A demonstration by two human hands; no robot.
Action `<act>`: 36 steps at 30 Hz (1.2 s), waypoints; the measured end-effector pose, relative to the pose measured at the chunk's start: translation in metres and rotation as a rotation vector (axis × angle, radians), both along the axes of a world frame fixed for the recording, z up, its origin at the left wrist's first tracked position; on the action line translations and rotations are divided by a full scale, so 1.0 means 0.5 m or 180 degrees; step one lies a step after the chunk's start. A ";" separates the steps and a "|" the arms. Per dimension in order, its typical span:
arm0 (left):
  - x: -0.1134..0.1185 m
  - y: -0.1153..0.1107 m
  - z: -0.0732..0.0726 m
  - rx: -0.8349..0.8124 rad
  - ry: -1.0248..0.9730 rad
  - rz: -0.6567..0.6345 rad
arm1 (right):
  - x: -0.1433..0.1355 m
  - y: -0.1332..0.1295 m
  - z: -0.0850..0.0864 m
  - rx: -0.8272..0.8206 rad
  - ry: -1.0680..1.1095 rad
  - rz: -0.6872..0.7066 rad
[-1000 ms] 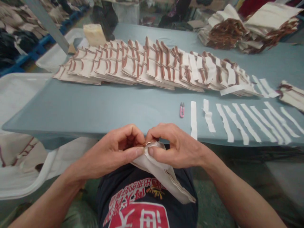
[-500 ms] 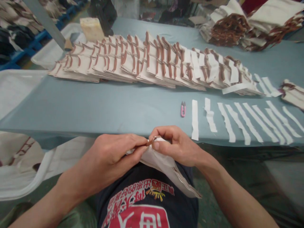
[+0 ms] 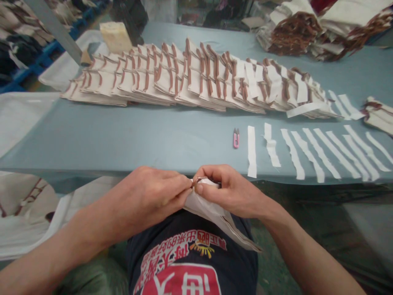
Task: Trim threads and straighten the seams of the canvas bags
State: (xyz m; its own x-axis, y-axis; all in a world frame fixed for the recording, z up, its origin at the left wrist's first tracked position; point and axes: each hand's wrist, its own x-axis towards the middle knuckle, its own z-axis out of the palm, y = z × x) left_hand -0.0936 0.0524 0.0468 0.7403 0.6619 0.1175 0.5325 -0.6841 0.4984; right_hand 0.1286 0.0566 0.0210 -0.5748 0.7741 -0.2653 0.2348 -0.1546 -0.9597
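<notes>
My left hand [image 3: 156,194] and my right hand [image 3: 227,190] meet at the table's front edge, both pinching a white cloth piece [image 3: 211,209] with a brown edge. Its striped lower end hangs down to the right over my dark shirt. The fingertips hide the pinched part. On the table, pink thread snips [image 3: 236,138] lie beyond my right hand, beside a white strip [image 3: 251,151]. Several more white strips [image 3: 319,149] lie in a row to the right. Behind them runs a long overlapping row of cream cloth pieces [image 3: 166,78] with brown trim.
The blue-grey table [image 3: 123,139] has bundled cloth [image 3: 294,32] at its back right and a yellowish block [image 3: 115,37] at back left. White tubs [image 3: 55,213] stand by its left side. A grey pole [image 3: 55,32] rises at the upper left.
My left hand has turned slightly, and its fingers now sit closer to the right fingertips on the cloth. The view has shifted a little; the table items look unchanged.
</notes>
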 end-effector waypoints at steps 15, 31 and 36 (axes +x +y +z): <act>0.017 -0.030 -0.042 -0.0387 -0.0442 0.1019 | -0.012 -0.012 -0.016 -0.0002 -0.0174 -0.0160; 0.041 -0.047 -0.071 -0.1005 -0.1283 0.1363 | -0.039 -0.042 -0.043 -0.0196 -0.0025 -0.0809; 0.035 -0.043 -0.083 -0.1487 -0.1384 0.1342 | -0.006 -0.022 -0.026 0.0051 0.0051 -0.0261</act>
